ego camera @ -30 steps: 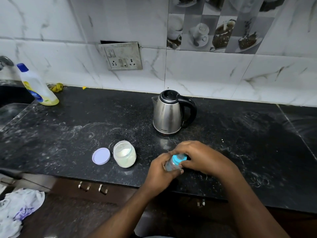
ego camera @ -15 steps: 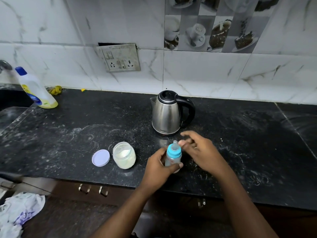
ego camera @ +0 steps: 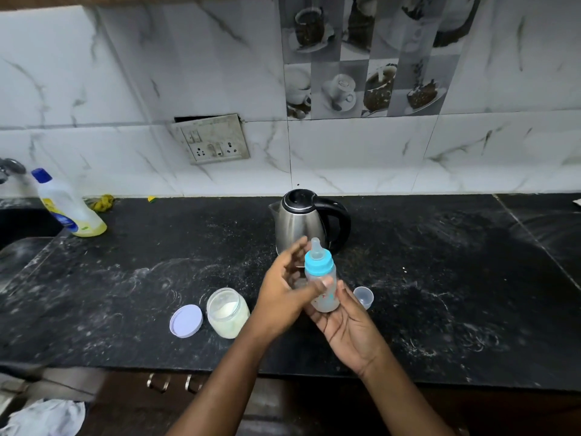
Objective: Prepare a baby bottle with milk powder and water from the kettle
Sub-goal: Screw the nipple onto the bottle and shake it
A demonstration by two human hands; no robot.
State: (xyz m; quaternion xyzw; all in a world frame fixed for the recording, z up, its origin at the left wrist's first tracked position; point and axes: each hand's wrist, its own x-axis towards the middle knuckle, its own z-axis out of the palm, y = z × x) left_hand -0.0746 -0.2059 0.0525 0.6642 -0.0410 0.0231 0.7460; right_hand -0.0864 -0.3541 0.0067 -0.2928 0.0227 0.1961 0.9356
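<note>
A small baby bottle (ego camera: 321, 278) with a blue collar and clear teat stands upright between my palms, just above the black counter (ego camera: 440, 278). My left hand (ego camera: 283, 297) presses its left side with the thumb across the body. My right hand (ego camera: 349, 325) lies palm-up under and behind it, fingers stretched out. A steel kettle (ego camera: 301, 225) with black lid and handle stands right behind. An open jar of milk powder (ego camera: 227, 313) sits to the left, its lilac lid (ego camera: 186, 320) lying beside it. The bottle's clear cap (ego camera: 364, 297) rests on the counter at the right.
A detergent bottle (ego camera: 67, 206) with a blue cap stands at the far left by the sink (ego camera: 19, 228). A socket panel (ego camera: 213, 140) hangs on the tiled wall. A white cloth (ego camera: 47, 416) lies low at the left, below the counter's front edge.
The bottle has risen from the counter and now sits between both palms. The clear cap, hidden under my right hand before, lies on the counter. The view tilted up.
</note>
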